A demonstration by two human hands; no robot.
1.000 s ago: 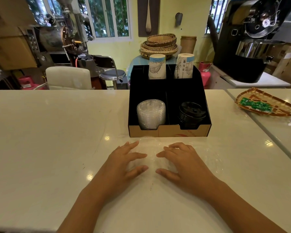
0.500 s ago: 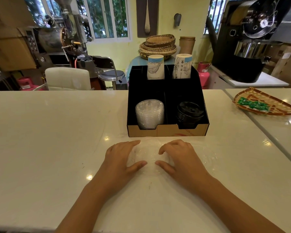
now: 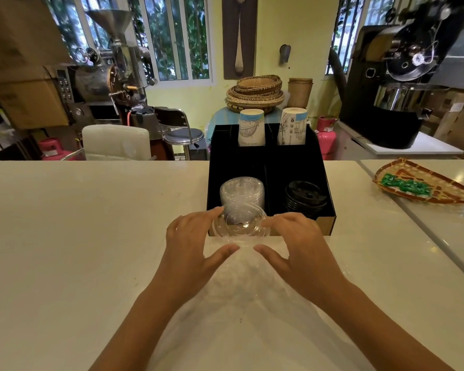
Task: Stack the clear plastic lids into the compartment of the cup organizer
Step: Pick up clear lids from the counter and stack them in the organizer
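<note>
A black cup organizer (image 3: 330,210) stands on the white counter ahead of me. Its front left compartment holds a stack of clear plastic lids (image 3: 242,191); the front right one holds black lids (image 3: 304,198). Two paper cups (image 3: 251,127) stand upside down in its rear compartments. My left hand (image 3: 192,242) and my right hand (image 3: 296,243) together hold one clear lid (image 3: 241,226) by its rim, tilted, just in front of the organizer's front wall and below the clear stack. A crinkled clear plastic sleeve (image 3: 252,277) lies on the counter under my hands.
A woven tray with green packets (image 3: 423,187) sits on the counter at the right, beyond a seam. Behind the counter are a white chair (image 3: 115,141), a stool (image 3: 184,136), pink gas cylinders, baskets and coffee roasters.
Both hands have risen off the plastic sleeve and moved forward toward the organizer, and a clear lid is now gripped between them.
</note>
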